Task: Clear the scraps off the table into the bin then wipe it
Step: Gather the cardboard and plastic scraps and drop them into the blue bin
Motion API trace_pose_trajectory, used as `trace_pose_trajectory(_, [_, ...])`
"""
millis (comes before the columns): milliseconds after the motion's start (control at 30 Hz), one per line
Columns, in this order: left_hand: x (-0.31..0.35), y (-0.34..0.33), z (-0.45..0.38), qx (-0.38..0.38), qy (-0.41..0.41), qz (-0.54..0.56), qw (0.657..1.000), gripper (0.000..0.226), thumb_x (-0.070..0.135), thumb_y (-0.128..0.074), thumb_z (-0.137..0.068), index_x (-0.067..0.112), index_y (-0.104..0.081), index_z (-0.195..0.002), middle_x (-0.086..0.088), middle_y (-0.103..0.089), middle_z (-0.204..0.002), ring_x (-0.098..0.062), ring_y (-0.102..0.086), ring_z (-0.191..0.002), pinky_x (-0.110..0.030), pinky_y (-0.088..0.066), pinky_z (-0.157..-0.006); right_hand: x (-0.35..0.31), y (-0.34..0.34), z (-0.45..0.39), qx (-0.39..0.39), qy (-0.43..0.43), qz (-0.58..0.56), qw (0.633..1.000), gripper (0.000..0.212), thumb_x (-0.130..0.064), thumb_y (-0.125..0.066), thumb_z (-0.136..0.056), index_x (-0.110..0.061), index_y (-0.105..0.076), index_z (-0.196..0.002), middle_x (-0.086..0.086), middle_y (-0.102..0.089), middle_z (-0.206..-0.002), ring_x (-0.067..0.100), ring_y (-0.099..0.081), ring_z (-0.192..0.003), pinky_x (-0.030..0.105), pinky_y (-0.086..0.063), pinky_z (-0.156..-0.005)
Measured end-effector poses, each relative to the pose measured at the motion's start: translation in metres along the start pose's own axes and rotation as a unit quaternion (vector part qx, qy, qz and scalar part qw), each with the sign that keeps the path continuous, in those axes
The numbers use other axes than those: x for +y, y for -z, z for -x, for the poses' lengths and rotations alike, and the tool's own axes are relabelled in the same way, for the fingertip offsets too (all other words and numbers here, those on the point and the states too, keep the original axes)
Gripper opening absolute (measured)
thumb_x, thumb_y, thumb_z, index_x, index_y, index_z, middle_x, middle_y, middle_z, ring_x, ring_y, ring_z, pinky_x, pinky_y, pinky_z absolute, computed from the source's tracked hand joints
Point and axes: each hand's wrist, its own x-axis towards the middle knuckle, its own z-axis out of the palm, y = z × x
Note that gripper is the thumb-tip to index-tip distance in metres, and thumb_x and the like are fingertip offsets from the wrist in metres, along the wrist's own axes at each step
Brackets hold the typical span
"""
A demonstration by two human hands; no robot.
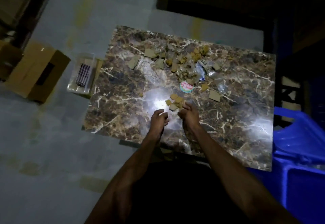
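Fingers [187, 105] loosely curled, seemingly touching cardboard scraps [175, 102]

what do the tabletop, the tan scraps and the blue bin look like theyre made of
Tabletop: polished brown marble or a marble-look laminate, judging by the white veins and mirror-like glare.
Tan scraps: probably torn cardboard, flat, matte, ragged-edged.
Blue bin: moulded plastic, with a smooth, slightly glossy rim.

Marble-patterned table [123, 86], cardboard scraps [175, 103], round pink sticker [186, 87], crumpled clear plastic [219, 83] lying on it
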Motion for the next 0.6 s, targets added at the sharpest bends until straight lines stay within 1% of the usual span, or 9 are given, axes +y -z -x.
trace_pose_trajectory(33, [0.011, 0.002, -0.008, -0.013, 0.005, -0.012, 1.000, 0.023, -0.003, -0.059, -0.092, 0.012, -0.055, -0.110, -0.002, -0.051, -0.067, -0.011, -0.045, -0.049, -0.023, -0.037, -0.047, -0.004, -0.004, -0.003, 0.028, -0.002, -0.036, 0.999, 0.045, 0.008, -0.063, -0.089, -0.019, -0.057, -0.126, 0.001, -0.063, -0.105, 0.019, -0.064, -0.087, 0.030, -0.055, -0.073])
trace_pose_trajectory(100, [0.029, 0.005, -0.024, -0.038, 0.016, -0.017, 0.999, 0.027, -0.002, -0.058, -0.093, 0.014, -0.053, -0.114, -0.003, -0.051, -0.069, -0.010, -0.046, -0.047, -0.021, -0.040, -0.045, -0.012, -0.009, -0.002, 0.100, 0.011, -0.072, 0.992, 0.041, 0.021, -0.056, -0.088, -0.005, -0.058, -0.120, 0.005, -0.059, -0.093, 0.015, -0.060, -0.070, 0.024, -0.049, -0.056])
trace_pose_trajectory(167, [0.041, 0.001, -0.037, -0.070, 0.034, -0.022, 0.997, 0.033, 0.001, -0.059, -0.092, 0.017, -0.054, -0.121, -0.006, -0.054, -0.073, -0.013, -0.049, -0.050, -0.023, -0.041, -0.047, -0.015, -0.006, -0.001, 0.145, 0.013, -0.077, 0.986, 0.037, 0.026, -0.050, -0.088, 0.000, -0.057, -0.113, 0.006, -0.055, -0.085, 0.009, -0.059, -0.059, 0.020, -0.046, -0.049])
trace_pose_trajectory(267, [0.047, -0.017, -0.042, -0.118, 0.031, -0.053, 0.991, 0.040, 0.012, -0.069, -0.083, 0.020, -0.056, -0.120, -0.008, -0.060, -0.075, -0.015, -0.057, -0.055, -0.027, -0.045, -0.054, -0.007, -0.006, 0.004, 0.168, 0.001, -0.111, 0.980, 0.038, 0.028, -0.052, -0.084, -0.001, -0.056, -0.109, 0.006, -0.055, -0.086, 0.020, -0.056, -0.071, 0.029, -0.048, -0.058])
trace_pose_trajectory(333, [0.041, -0.033, -0.052, -0.124, 0.006, -0.106, 0.987, 0.056, 0.032, -0.076, -0.062, 0.026, -0.062, -0.116, -0.005, -0.071, -0.091, -0.020, -0.067, -0.075, -0.036, -0.052, -0.070, -0.002, -0.012, 0.005, 0.174, -0.020, -0.111, 0.978, 0.040, 0.028, -0.054, -0.082, -0.001, -0.057, -0.110, 0.005, -0.059, -0.091, 0.020, -0.058, -0.078, 0.029, -0.051, -0.063])
trace_pose_trajectory(400, [0.026, -0.045, -0.068, -0.139, -0.006, -0.142, 0.980, 0.065, 0.043, -0.070, -0.054, 0.031, -0.064, -0.118, -0.003, -0.076, -0.102, -0.026, -0.070, -0.089, -0.045, -0.055, -0.081, -0.002, -0.019, 0.004, 0.156, -0.023, -0.114, 0.981, 0.041, 0.026, -0.056, -0.082, -0.001, -0.059, -0.112, 0.006, -0.063, -0.098, 0.021, -0.061, -0.083, 0.029, -0.053, -0.066])
trace_pose_trajectory(467, [0.033, -0.048, -0.061, -0.139, -0.011, -0.171, 0.975, 0.065, 0.044, -0.064, -0.054, 0.032, -0.063, -0.118, -0.010, -0.075, -0.107, -0.029, -0.068, -0.086, -0.046, -0.053, -0.078, 0.000, -0.021, -0.003, 0.140, -0.014, -0.112, 0.984, 0.041, 0.026, -0.056, -0.083, -0.001, -0.059, -0.114, 0.006, -0.061, -0.095, 0.020, -0.060, -0.080, 0.030, -0.051, -0.067])
trace_pose_trajectory(500, [0.042, -0.046, -0.051, -0.127, -0.035, -0.189, 0.973, 0.059, 0.042, -0.065, -0.058, 0.032, -0.063, -0.116, -0.012, -0.074, -0.108, -0.030, -0.067, -0.085, -0.045, -0.053, -0.077, 0.002, -0.018, -0.006, 0.136, -0.007, -0.109, 0.985, 0.040, 0.027, -0.054, -0.084, 0.000, -0.057, -0.114, 0.005, -0.057, -0.089, 0.019, -0.056, -0.076, 0.028, -0.048, -0.065])
trace_pose_trajectory(600, [0.056, -0.026, -0.040, -0.032, -0.151, -0.261, 0.953, 0.042, 0.022, -0.069, -0.083, 0.023, -0.062, -0.124, -0.011, -0.063, -0.115, -0.032, -0.065, -0.103, -0.041, -0.053, -0.085, 0.011, -0.012, -0.016, 0.131, 0.000, -0.066, 0.989, 0.037, 0.023, -0.051, -0.090, -0.005, -0.055, -0.114, 0.001, -0.049, -0.084, 0.014, -0.049, -0.071, 0.026, -0.042, -0.064])
